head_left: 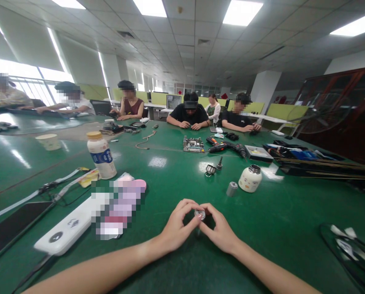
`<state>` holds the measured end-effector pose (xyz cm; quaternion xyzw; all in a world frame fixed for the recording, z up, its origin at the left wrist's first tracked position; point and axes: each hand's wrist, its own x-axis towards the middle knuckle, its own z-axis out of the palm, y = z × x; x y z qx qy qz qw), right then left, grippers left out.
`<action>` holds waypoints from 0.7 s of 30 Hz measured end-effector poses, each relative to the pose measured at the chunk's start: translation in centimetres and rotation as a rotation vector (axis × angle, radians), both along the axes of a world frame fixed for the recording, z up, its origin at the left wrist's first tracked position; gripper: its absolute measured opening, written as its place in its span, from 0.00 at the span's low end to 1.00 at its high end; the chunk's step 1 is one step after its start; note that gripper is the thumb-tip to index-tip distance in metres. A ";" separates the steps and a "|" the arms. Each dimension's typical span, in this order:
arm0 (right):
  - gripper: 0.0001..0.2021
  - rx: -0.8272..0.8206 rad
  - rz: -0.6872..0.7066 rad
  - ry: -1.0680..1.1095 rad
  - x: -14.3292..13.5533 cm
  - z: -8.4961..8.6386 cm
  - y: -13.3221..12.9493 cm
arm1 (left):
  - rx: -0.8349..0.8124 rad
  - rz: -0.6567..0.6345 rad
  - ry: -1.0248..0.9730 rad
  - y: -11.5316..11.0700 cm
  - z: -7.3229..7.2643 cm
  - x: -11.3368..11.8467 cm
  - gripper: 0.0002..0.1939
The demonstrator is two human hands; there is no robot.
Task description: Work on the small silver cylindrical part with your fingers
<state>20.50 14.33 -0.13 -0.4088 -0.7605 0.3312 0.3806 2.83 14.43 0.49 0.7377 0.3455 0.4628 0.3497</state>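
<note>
My left hand (181, 222) and my right hand (218, 228) meet just above the green tabletop, fingertips closed together around a small round, clear-silvery piece (200, 213). Its exact kind is too small to make out, and the fingers cover part of it. Beyond my right hand stands a short metal cylinder (231, 189). Beside that is a white, round-bodied flask (250, 179) with a face pattern and an uncovered metal mouth. Further off lie a metal piece with a loop (210, 170) and a small dark ribbed part (220, 164).
At left are a capped bottle (101, 157), a paper cup (49, 142), a white power bank (73, 224) and a pinkish phone-like item (124, 208). A circuit board (193, 144) and power drills (218, 147) lie ahead. Cables (343, 249) sit at right. Several people work around the table.
</note>
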 end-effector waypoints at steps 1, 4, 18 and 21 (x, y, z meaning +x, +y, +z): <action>0.09 -0.008 -0.002 -0.002 0.0 0.0 0.0 | -0.004 0.002 -0.002 0.0 0.0 0.0 0.09; 0.10 -0.021 -0.002 -0.004 0.0 0.0 0.0 | -0.012 0.003 -0.011 0.0 -0.1 -0.1 0.09; 0.09 -0.011 -0.003 -0.013 0.0 0.0 0.0 | -0.008 -0.002 -0.038 0.1 -0.2 0.0 0.09; 0.09 0.000 -0.004 -0.019 0.0 -0.1 0.1 | -0.011 0.003 -0.033 0.1 -0.3 0.0 0.10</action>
